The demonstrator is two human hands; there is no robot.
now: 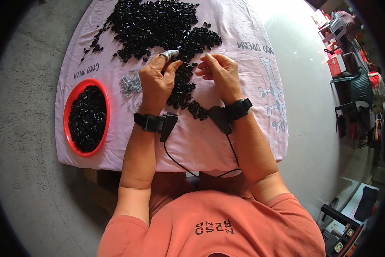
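Over the table, my left hand (155,81) is closed, thumb and forefinger brought together. A silvery wrap (170,54) covers one of its fingertips. To its right, my right hand (221,73) is also closed, fingers curled against the thumb. Whatever either hand pinches is too small or hidden to make out. Between and below the hands runs a trail of small black plastic pieces (183,88), joined to a large heap of the same pieces (154,25) beyond them. Beside my left wrist lies a small pile of thin, pale, clear-looking pins (131,84).
A red oval basin (107,124) full of small black pieces stands at the table's left. The pink cloth (188,150) covers the table. Black devices (169,126) are strapped to both wrists, their cables hanging down. A dark green chair (360,88) stands at far right.
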